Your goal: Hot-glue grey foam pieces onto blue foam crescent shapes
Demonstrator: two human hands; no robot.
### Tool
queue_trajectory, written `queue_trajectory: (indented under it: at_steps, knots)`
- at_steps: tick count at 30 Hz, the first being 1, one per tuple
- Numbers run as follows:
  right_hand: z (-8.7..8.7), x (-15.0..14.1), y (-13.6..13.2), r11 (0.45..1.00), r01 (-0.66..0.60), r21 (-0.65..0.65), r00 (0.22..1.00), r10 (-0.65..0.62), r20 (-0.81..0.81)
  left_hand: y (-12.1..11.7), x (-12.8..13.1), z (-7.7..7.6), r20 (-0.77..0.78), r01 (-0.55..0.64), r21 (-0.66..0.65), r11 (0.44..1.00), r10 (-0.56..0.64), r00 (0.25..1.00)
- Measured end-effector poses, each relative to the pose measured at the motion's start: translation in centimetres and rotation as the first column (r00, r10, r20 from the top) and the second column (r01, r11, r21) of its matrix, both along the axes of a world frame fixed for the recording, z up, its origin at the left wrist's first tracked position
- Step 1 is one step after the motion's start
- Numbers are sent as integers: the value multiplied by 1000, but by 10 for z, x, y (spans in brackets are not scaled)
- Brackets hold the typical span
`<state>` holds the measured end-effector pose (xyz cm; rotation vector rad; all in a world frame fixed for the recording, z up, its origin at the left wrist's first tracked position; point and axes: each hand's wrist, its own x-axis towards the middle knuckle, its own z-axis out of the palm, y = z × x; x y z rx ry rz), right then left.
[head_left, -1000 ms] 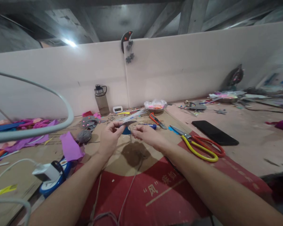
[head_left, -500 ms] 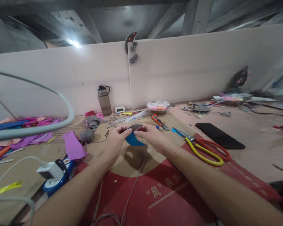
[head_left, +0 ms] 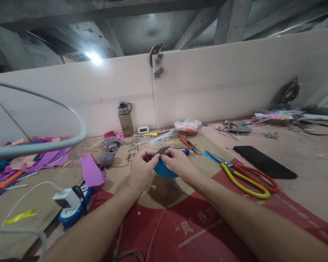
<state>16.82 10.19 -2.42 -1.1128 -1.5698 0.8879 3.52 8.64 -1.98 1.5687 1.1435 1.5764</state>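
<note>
Far left of the left hand lies a heap of purple, peach and blue sheet scraps (head_left: 47, 159). Nearer that hand, on its outer side, a white plug with a dark face (head_left: 67, 198) sits on a blue-and-white power strip (head_left: 71, 215). Between the heap and the left hand lie a flat purple strip (head_left: 91, 171) and, just beside it, a ball of grey yarn (head_left: 106, 159). Beyond the left hand, a translucent grey bottle with a black cap (head_left: 125, 122) stands upright.

The left hand (head_left: 142, 169) is closed at thumb and forefinger, pinching the grey upper edge of a flat blue piece with a curved lower rim (head_left: 164, 171). The piece is held between the two hands, above the red-and-tan printed cardboard (head_left: 142, 225). A thin grey strand (head_left: 159, 227) lies on the cardboard, nearer the wearer than the hands.

The right hand (head_left: 179, 163) pinches the same piece from its other side, thumb in front. Beyond it lies an orange-and-black utility knife (head_left: 190, 144). To its right rest open scissors with one yellow and one red handle (head_left: 229, 165), then a black phone (head_left: 265, 162).
</note>
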Motion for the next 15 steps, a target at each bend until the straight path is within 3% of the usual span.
queue_trajectory:
  at_steps: [3,8,15]
  knots:
    - [1,0,-1,1000,4,-11,1000,-4,-16,2,-2,3,-42,-5,-3,1000,5,999]
    - [4,3,-1,1000,15,-13,999,-16,-44,19,-9,-2,93,270,-139,953,-258,962]
    - [8,7,0,996,32,-83,988,-44,-149,15,-7,5,207,444,-144,884,-412,888]
